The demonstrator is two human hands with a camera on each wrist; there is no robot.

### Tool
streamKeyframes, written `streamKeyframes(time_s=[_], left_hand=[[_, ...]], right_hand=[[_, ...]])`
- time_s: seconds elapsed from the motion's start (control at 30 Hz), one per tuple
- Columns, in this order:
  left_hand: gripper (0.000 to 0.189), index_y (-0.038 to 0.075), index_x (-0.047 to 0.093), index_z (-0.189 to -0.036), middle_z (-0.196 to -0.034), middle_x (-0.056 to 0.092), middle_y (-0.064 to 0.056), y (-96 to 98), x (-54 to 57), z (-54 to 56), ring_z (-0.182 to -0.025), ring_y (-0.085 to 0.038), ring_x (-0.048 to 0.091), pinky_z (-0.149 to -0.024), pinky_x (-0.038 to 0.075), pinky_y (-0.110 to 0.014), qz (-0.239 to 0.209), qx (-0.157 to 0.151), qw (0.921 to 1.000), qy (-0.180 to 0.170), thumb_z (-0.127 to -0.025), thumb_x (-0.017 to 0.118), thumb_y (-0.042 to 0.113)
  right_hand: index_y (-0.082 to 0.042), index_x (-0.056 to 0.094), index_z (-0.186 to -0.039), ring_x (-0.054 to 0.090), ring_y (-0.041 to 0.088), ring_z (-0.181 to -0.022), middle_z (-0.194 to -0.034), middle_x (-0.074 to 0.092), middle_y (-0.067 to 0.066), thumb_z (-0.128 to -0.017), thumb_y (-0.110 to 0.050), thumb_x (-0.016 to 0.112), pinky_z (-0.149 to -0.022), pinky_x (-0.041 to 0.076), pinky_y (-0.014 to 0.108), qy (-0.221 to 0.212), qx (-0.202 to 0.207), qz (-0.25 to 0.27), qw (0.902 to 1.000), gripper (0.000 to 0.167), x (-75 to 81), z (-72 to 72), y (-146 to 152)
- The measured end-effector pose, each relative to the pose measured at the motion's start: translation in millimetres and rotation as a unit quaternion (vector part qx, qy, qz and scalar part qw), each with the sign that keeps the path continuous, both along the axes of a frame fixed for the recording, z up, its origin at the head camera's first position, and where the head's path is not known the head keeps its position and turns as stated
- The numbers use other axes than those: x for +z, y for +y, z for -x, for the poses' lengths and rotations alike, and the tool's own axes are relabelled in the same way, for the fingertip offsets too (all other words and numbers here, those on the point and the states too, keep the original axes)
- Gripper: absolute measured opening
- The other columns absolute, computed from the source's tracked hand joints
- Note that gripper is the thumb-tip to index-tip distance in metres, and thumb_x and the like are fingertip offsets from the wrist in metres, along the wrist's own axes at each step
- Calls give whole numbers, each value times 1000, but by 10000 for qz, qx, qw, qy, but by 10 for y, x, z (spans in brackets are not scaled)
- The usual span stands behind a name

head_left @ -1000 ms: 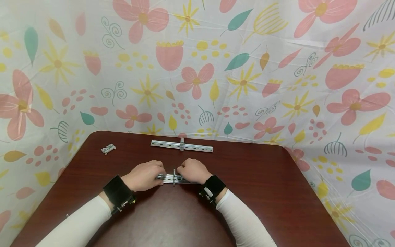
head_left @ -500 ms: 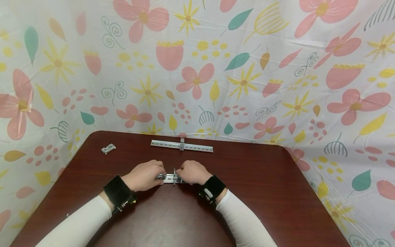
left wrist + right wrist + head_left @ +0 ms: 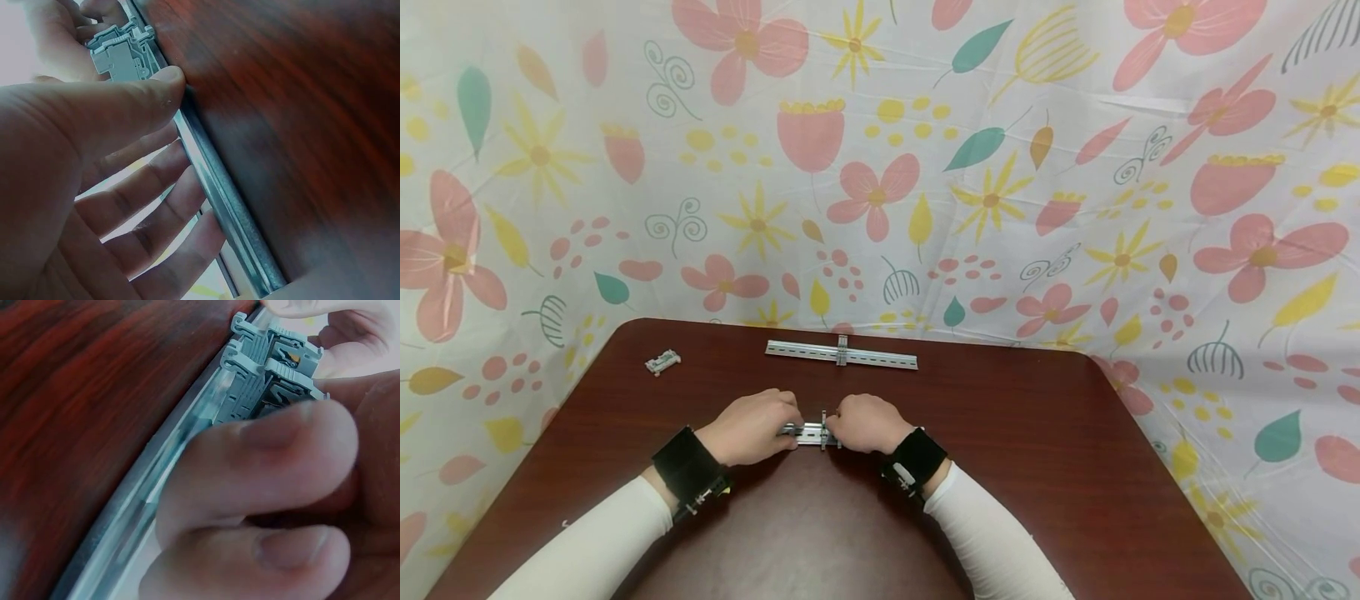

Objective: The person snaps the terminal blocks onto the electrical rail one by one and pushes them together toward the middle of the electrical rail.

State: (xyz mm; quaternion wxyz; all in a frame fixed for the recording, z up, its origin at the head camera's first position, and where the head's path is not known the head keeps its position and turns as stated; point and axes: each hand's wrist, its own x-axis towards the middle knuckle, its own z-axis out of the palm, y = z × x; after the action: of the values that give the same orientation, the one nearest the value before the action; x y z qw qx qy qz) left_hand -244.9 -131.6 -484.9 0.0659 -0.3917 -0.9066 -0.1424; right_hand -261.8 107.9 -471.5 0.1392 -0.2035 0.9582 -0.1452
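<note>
A slotted silver DIN rail (image 3: pixel 808 435) lies across the table between both hands. My left hand (image 3: pixel 756 428) grips its left part, thumb on one edge and fingers at the other, as the left wrist view shows. Two grey terminal blocks sit crosswise on the rail, close together: a farther one (image 3: pixel 297 350) and a nearer one (image 3: pixel 250 384) in the right wrist view. My right hand (image 3: pixel 868 423), fingers curled, holds the nearer block against the rail. Its thumb and the exact contact are hidden.
Farther back on the brown table (image 3: pixel 1000 433) lies another DIN rail (image 3: pixel 880 359) with terminal blocks (image 3: pixel 842 351) on its middle. A loose pale terminal block (image 3: pixel 662 362) lies at the back left. A flowered cloth (image 3: pixel 880 275) hangs behind the table.
My right hand has shifted slightly left and nearer along the rail, bringing its block closer to the other one. My left hand has stayed in place on the rail.
</note>
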Motion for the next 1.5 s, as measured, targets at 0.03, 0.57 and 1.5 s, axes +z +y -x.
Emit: streamKeyframes(time_s=[0.03, 0.57, 1.5], left_hand=[[14, 14, 85, -101, -98, 67, 2, 1, 1, 0, -92, -19, 64, -77, 59, -36, -8, 1, 10000, -11, -90, 94, 18], [13, 15, 85, -98, -96, 65, 3, 7, -23, 5, -90, -19, 63, -76, 59, -36, -32, 9, 10000, -34, -89, 95, 17], [13, 14, 86, -98, -96, 66, 3, 1, -40, 14, -88, -20, 63, -79, 58, -36, -68, -49, 10000, 10, -89, 95, 16]], right_hand=[[-19, 61, -58, 49, 14, -47, -55, 50, -5, -114, -29, 58, -48, 39, 29, 48, 37, -56, 10000, 57, -6, 0, -2], [-19, 61, -60, 47, 16, -53, -60, 46, -4, -115, -25, 55, -47, 43, 35, 225, 321, -536, 9978, 55, 13, -38, -22], [-18, 61, -63, 51, 17, -55, -61, 48, -2, -116, -28, 54, -48, 43, 36, 260, 184, -931, 9951, 55, 8, -75, -75]])
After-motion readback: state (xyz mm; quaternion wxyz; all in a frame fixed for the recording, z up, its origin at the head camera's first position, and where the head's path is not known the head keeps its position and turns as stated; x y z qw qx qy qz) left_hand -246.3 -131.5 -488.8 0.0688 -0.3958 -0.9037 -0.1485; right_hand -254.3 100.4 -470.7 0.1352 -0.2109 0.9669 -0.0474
